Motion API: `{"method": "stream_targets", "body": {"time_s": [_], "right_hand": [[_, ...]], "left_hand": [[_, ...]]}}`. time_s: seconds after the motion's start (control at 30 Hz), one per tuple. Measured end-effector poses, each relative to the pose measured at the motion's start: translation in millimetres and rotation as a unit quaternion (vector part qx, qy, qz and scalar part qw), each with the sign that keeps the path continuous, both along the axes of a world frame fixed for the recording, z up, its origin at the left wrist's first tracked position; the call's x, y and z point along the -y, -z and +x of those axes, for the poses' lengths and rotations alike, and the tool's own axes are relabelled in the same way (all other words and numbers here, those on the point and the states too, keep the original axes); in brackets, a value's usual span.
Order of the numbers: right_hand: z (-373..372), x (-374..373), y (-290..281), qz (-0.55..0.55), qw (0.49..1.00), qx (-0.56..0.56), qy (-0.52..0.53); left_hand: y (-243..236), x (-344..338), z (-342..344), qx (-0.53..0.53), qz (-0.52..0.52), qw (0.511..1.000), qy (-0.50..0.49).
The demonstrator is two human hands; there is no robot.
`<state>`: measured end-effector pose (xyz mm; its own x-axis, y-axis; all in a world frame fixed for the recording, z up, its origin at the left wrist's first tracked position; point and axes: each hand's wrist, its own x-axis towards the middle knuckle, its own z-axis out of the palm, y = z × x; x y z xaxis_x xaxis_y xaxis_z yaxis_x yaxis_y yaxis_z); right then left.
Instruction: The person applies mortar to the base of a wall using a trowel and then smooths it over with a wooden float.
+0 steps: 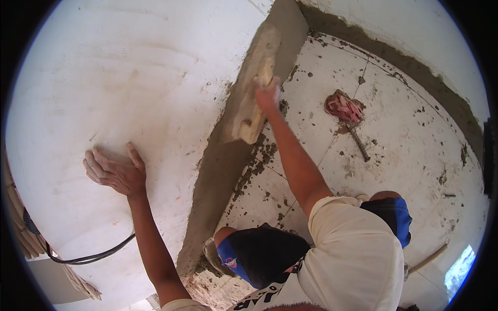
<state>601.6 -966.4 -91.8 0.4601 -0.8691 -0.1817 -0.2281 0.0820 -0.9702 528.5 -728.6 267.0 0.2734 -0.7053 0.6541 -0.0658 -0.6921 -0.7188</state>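
Against the white wall my left hand lies flat with its fingers spread, holding nothing. My right hand is wrapped round the light wooden handle of a plastering float. The float's long, mortar-smeared blade rests along a band of wet grey mortar at the foot of the wall. Part of the handle is hidden by my fingers, and the blade's edges are slightly blurred.
Mortar crumbs dot the white tiled floor. A crumpled reddish cloth lies there beside a ridged metal rod. Another mortar band edges the far wall. A black cable hangs at lower left; a wooden stick lies lower right.
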Motion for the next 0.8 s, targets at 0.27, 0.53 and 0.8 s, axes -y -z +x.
{"method": "stream_targets", "body": {"time_s": [0.27,0.53,0.8], "right_hand": [[-8,41,-13,0.285,0.947,0.097,-0.113],[-72,-109,-3,0.298,0.929,0.103,-0.194],[-152,-199,-77,0.373,0.88,0.166,-0.241]], "left_hand": [[-8,-11,-7,0.016,0.013,1.0,-0.02],[-9,-9,-4,0.013,0.011,1.0,-0.01],[-17,-27,-12,0.011,0.022,1.0,-0.016]]}}
